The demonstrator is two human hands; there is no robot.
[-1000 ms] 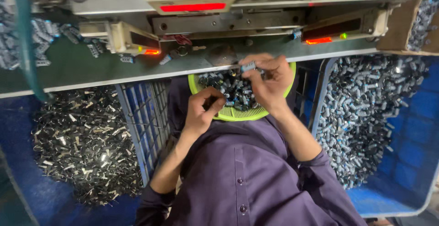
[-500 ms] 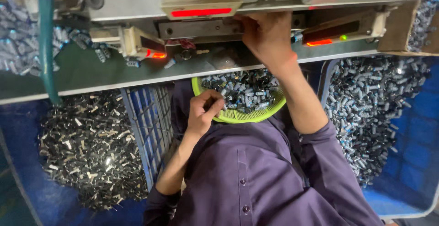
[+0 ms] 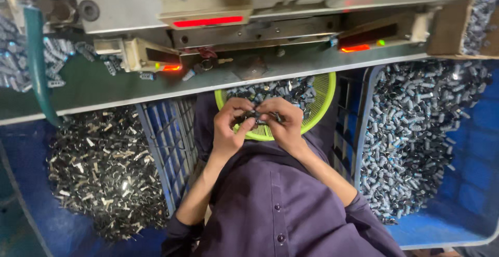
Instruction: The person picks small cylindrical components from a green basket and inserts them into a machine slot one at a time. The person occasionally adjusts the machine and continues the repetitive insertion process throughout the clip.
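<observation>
Both hands meet over the person's lap. The left hand (image 3: 228, 127) and the right hand (image 3: 283, 127) have their fingertips pinched together on a few small dark metal cylindrical parts (image 3: 258, 116), held between the two hands just above the round lime-green plastic mesh basket (image 3: 321, 103). That basket sits in the lap against the purple buttoned shirt (image 3: 280, 200) and is heaped with more of the same small parts.

By the look of it, the step in hand is gathering or sorting a pinch of parts out of the basket; the fingers are closed narrow on them, not spread. Any next move would call for a firm pinch, since the parts are small, loose and slippery-looking, and a slack grip would drop them back into the heap.

Outward, room is tight. Directly ahead, the front edge of the green machine table (image 3: 104, 88) overhangs the basket's far rim, with the grey metal machine body (image 3: 249, 33) and its glowing red light bar (image 3: 208, 22) above, so lifting forward means clearing that edge. A blue slatted plastic crate (image 3: 166, 142) stands just beside the left forearm, and beyond it lies a pile of shiny flat metal pieces (image 3: 99, 174). To the right, a blue tub (image 3: 468, 205) holds a mound of grey cylinders (image 3: 416, 132). The freest space is straight up from the lap.
</observation>
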